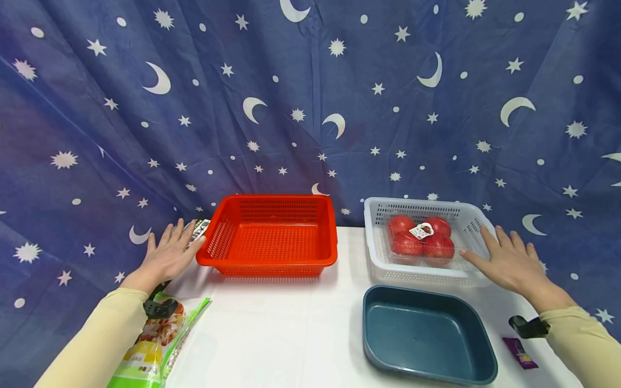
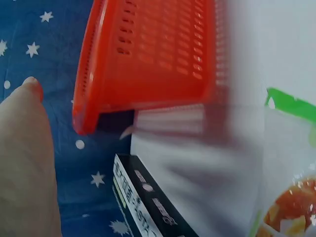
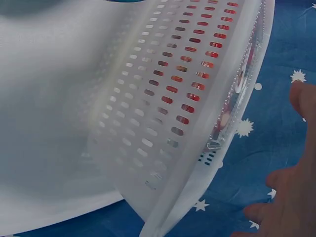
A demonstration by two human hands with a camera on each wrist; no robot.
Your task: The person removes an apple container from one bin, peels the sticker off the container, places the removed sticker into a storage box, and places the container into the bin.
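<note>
My left hand [image 1: 167, 254], fingers spread and holding nothing, hovers beside the left end of a red perforated basket [image 1: 267, 269]. A black box with white lettering [image 2: 148, 197] lies under that hand; in the head view the hand partly hides it. On the other side, my right hand [image 1: 514, 264] is spread out next to the right end of a white perforated basket [image 1: 388, 272], gripping nothing. Inside the white basket sits a clear pack of red apple-like fruit [image 1: 407, 243] with a white label. The red basket has nothing in it.
A dark blue-grey tub [image 1: 427, 345] stands in front of the white basket. Right of it lies a small purple packet [image 1: 521, 353]. Below my left forearm is a green-and-clear food bag [image 1: 160, 345]. A blue star-patterned curtain [image 1: 301, 81] hangs behind the white table [image 1: 271, 328].
</note>
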